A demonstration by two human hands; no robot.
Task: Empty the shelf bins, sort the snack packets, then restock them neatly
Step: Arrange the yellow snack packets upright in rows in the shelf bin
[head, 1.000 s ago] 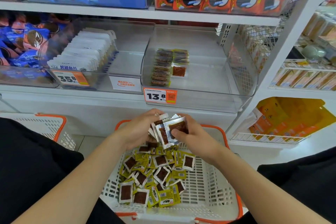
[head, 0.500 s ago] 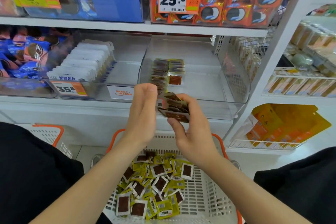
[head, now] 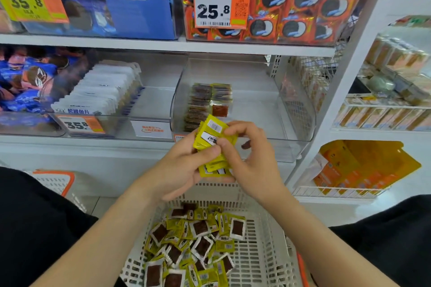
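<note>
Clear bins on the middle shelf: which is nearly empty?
The rightmost bin, with just two short rows of brown packets; the middle bin holds many white packets.

Two hands, the left hand [head: 179, 168] and the right hand [head: 254, 161], share one bundle of yellow packets [head: 213, 137]. Two white baskets: a near basket [head: 268, 263] and a far basket [head: 53, 182]. One clear bin [head: 300, 112] holds two packet rows [head: 200, 102] and one red packet [head: 220, 110]. Three price tags [head: 219, 7] are readable; the loose packets [head: 198, 247] are too many to count

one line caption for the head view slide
Left hand and right hand hold a stack of yellow packets above the basket, facing the clear bin.
</note>
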